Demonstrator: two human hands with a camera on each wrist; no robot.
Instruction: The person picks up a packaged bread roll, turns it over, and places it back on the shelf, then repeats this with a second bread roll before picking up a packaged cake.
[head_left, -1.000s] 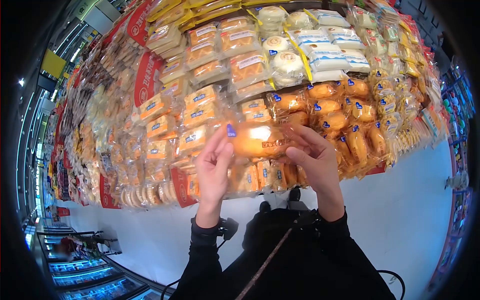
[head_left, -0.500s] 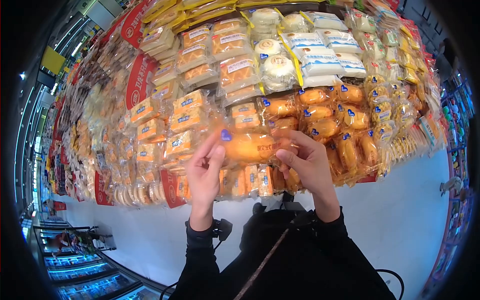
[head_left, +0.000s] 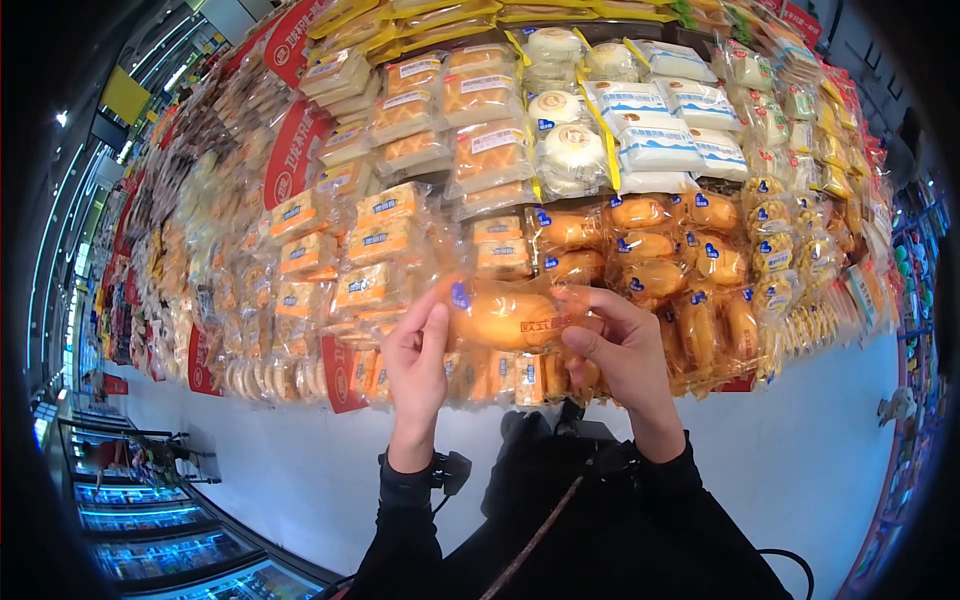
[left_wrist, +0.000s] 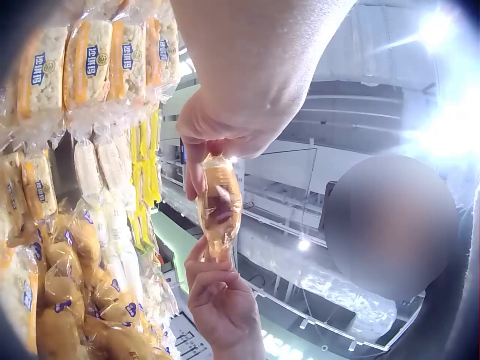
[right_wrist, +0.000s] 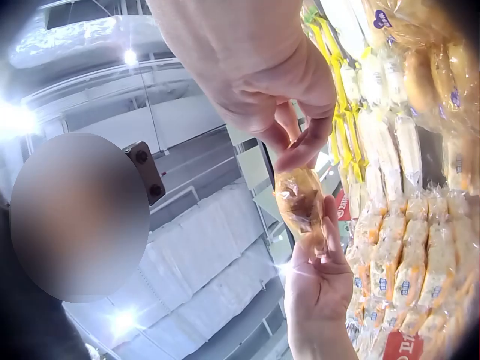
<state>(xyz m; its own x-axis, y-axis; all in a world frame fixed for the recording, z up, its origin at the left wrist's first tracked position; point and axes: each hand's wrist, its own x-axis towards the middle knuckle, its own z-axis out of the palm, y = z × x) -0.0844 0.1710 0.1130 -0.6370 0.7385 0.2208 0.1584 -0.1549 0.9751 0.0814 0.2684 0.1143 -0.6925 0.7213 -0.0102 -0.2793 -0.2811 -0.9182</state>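
A wrapped bread roll (head_left: 500, 318), golden brown with a blue heart label and dark printed characters, is held up level over the near side of a bread display. My left hand (head_left: 418, 368) pinches the wrapper at its left end, thumb toward me. At the other end, my right hand (head_left: 628, 352) pinches the wrapper between thumb and fingers. The left wrist view shows the packet (left_wrist: 220, 202) edge-on, stretched between both hands. Light glints off its clear film in the right wrist view, where the right hand (right_wrist: 262, 86) grips from above.
Similar rolls (head_left: 640, 245) lie piled right of centre. Orange-banded wrapped cakes (head_left: 385, 225) sit to the left, with round white cakes (head_left: 572, 150) and white packets (head_left: 650, 130) farther back. Red printed strips (head_left: 345, 372) edge the display. Pale floor (head_left: 300, 450) lies in front.
The roll and both hands have come slightly lower in the head view, a little toward my body. The surroundings shift slightly too. Both hands keep their hold on the wrapper ends.
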